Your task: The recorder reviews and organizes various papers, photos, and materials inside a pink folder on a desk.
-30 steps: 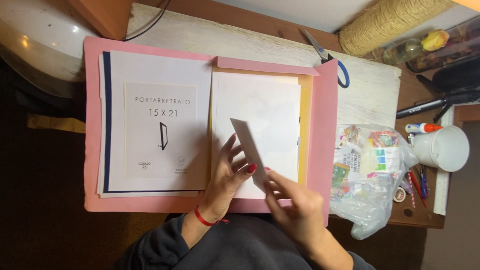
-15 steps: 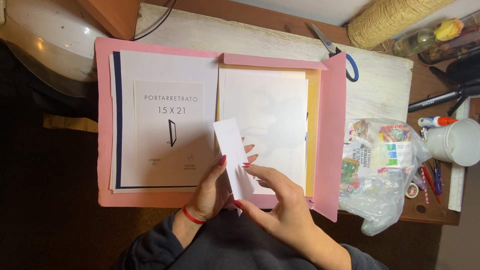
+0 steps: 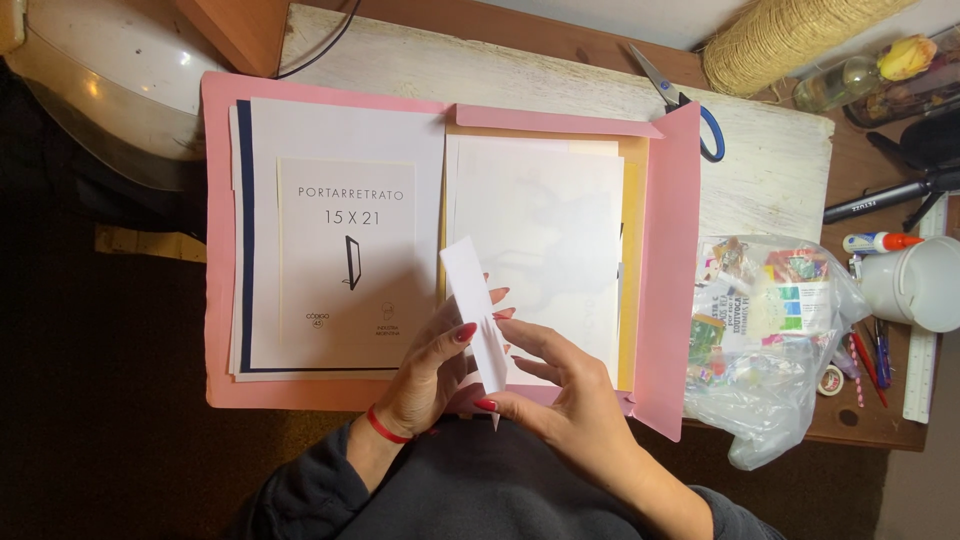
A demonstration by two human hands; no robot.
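White paper strip (image 3: 474,310) stands tilted between both hands above the open pink folder (image 3: 668,290); the left hand (image 3: 432,375) pinches its left edge with thumb and fingers, and the right hand (image 3: 565,395) grips its lower end; the hands sit close together; scissors (image 3: 680,100) and a plastic bag (image 3: 770,340) lie to the right.
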